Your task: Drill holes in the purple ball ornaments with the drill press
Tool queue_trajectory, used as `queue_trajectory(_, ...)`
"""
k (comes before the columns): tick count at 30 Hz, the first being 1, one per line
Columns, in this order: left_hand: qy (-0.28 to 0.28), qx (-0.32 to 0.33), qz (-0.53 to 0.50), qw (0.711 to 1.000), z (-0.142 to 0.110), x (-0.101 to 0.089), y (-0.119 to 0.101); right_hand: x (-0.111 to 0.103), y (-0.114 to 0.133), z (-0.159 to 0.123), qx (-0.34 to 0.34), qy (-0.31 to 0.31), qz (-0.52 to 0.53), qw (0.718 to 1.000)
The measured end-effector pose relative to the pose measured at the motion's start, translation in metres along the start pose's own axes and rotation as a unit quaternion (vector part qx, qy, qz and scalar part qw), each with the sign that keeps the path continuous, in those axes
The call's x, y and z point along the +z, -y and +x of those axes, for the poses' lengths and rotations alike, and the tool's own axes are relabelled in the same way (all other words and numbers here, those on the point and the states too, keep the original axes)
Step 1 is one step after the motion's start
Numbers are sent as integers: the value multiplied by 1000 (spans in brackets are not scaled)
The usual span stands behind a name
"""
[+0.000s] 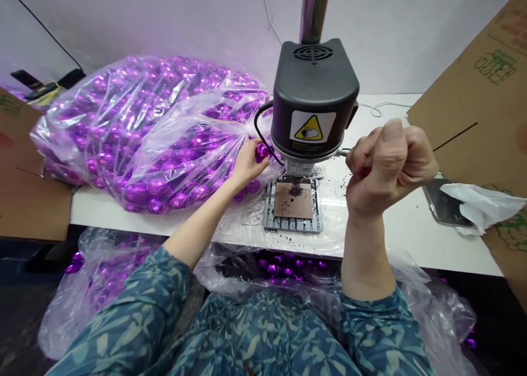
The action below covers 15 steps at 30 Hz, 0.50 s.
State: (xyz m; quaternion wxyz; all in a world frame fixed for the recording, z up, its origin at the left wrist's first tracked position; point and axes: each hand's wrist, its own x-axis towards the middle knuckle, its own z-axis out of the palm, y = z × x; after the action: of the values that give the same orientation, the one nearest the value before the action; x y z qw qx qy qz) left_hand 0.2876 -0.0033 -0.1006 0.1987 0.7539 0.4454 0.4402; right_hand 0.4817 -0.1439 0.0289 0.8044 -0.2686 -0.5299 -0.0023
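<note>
My left hand (248,163) is at the gathered mouth of a large clear plastic bag (173,137) full of shiny purple faceted balls. Its fingers and thumb curl around one purple ball (262,151), beside the press. A small bench drill press with a dark grey motor head (315,79) stands in front of me. My right hand (389,164) is closed in a fist at the end of its lever handle (342,152), most of which the fingers hide. Below the head, a brown square board (293,201) with a dark hole lies on the slotted metal base (315,226).
Dark shavings (284,239) are scattered around the base on the white table (395,233). A phone (442,203) and a crumpled white tissue (486,203) lie at right. Cardboard boxes (473,112) flank both sides. Below the table edge, an open plastic bag (230,288) holds more purple balls.
</note>
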Motion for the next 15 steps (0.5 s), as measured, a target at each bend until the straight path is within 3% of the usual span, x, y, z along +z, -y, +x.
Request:
queue_trajectory(3, 15, -83, -91, 992, -35, -25, -12, 1, 1, -1, 6, -11, 0, 1000)
queue_trajectory(6, 75, -159, -223, 959, -62, -32, -20, 3, 1, -1, 15, -31, 32, 999)
queue_trajectory(10, 163, -219, -323, 906, -80, -15, -24, 3, 2, -1, 22, -32, 35, 999)
queue_trajectory(15, 184, -197, -309, 912, -85, 13, -23, 2, 0, -2, 21, -25, -28, 999)
